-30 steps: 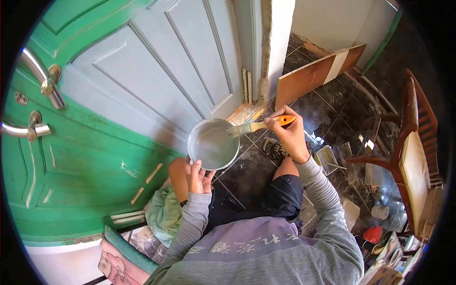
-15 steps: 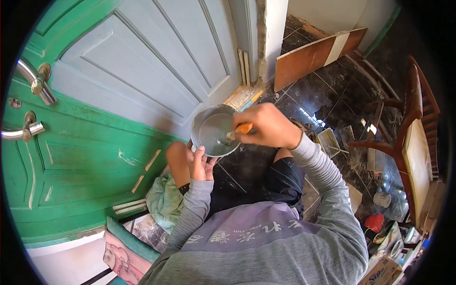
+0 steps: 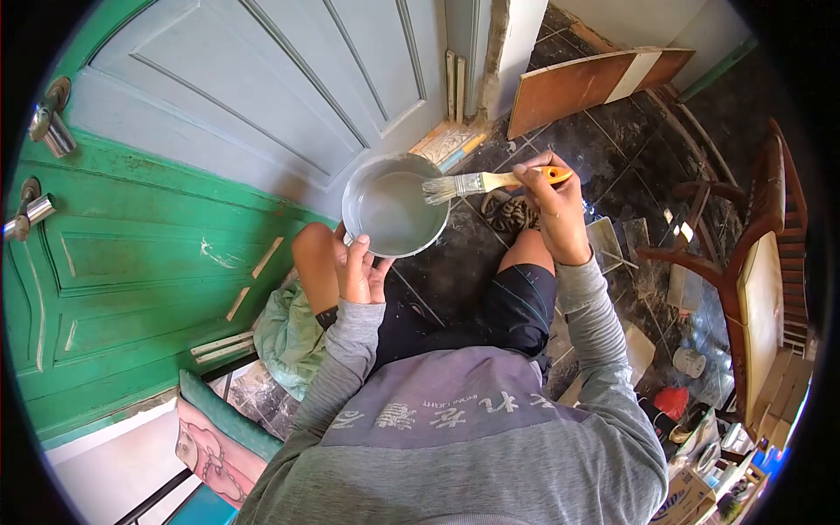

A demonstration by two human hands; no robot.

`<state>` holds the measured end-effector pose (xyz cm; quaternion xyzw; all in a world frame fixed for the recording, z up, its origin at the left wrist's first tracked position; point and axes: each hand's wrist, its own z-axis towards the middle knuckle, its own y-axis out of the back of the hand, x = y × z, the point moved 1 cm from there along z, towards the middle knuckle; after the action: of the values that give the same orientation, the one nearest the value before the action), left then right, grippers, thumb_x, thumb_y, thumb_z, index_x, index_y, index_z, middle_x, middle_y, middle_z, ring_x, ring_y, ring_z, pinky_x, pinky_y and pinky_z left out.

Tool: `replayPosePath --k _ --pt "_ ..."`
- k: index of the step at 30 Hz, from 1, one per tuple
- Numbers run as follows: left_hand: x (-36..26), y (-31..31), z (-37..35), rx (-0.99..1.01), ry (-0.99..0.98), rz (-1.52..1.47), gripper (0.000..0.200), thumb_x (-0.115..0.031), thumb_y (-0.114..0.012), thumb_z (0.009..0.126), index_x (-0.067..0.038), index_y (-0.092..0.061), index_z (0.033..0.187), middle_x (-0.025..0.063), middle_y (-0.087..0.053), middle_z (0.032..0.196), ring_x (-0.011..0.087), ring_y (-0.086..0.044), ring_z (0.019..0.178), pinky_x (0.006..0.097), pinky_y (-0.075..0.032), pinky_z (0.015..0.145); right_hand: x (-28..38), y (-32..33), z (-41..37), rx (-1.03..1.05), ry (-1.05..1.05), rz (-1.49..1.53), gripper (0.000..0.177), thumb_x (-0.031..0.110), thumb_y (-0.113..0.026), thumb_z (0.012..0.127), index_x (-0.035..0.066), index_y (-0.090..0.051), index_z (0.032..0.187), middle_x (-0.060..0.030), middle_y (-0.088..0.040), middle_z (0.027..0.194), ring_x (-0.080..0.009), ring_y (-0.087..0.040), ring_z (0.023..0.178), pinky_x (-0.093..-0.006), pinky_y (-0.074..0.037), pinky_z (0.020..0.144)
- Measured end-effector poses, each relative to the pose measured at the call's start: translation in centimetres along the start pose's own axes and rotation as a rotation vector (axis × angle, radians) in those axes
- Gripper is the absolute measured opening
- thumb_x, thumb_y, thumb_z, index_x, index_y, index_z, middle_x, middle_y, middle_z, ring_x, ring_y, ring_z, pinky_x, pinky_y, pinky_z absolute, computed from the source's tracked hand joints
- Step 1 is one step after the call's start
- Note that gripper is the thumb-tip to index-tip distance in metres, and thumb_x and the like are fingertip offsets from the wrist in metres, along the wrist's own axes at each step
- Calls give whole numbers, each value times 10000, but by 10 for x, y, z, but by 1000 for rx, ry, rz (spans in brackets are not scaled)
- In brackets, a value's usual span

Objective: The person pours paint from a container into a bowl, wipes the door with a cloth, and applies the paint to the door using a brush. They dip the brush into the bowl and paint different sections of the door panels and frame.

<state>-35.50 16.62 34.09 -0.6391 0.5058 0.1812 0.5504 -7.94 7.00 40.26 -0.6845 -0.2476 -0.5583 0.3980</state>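
Left hand point(image 3: 360, 271): fingers clamped on bowl point(image 3: 353, 203) at rim. Right hand point(image 3: 553, 208): fingers closed on paintbrush point(image 3: 472, 183), bristles point(image 3: 444, 188) above bowl.

The dark tiled floor point(image 3: 639, 150), dusty and streaked with pale marks, carries a brown board point(image 3: 573, 94) on edge, a wooden chair point(image 3: 759, 289) and scattered litter point(image 3: 604, 240).

The left hand point(image 3: 360, 276) is partly hidden behind the pot point(image 3: 353, 203), and the right hand point(image 3: 560, 214) covers part of the paintbrush point(image 3: 495, 181). The door point(image 3: 149, 245) is cut off at the top; the dark rounded border crops its lower metal handle point(image 3: 37, 210). The smallest lettering point(image 3: 436, 404) on the shirt point(image 3: 420, 464) is too tiny to read.
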Motion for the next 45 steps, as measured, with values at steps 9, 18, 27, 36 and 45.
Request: replayPosePath --k 9,18,27,36,45 --pt "3 7 5 -12 43 -12 678 -214 -637 852 -147 -302 1438 100 -468 1336 253 -522 1209 460 -542 921 -2 -9 -6 -75 78 -102 113 84 -697 843 5 -617 842 -26 -637 794 -68 -561 712 -207 -422 661" --pt "7 19 13 -47 50 -48 594 -266 -639 860 -168 -383 1387 77 -472 1337 266 -500 1216 502 -512 941 -31 -10 4 -157 165 -21 136 93 -700 856 2 -599 856 -31 -644 771 -79 -604 691 -202 -464 638" --pt "-14 18 21 -142 6 14 663 -403 -670 813 -139 -439 1375 77 -494 1369 285 -528 1211 531 -467 961 -86 -49 84 -288 46 465 154 185 -718 876 74 -617 908 -3 -660 755 -1 -392 514 -180 -290 457" --pt "-33 36 15 -155 -26 110 716 -464 -617 831 -131 -387 1421 94 -464 1411 304 -502 1250 527 -444 995 -68 -114 197 -278 610 236 177 132 -767 838 1 -665 899 -8 -628 782 -66 -544 706 -216 -440 618" --pt "-36 43 15 -146 -31 89 713 -443 -609 839 -128 -367 1432 99 -470 1398 316 -509 1238 506 -456 1001 -71 -109 221 -519 915 -241 101 70 -745 817 56 -688 899 -71 -701 833 -137 -649 723 -267 -508 651"
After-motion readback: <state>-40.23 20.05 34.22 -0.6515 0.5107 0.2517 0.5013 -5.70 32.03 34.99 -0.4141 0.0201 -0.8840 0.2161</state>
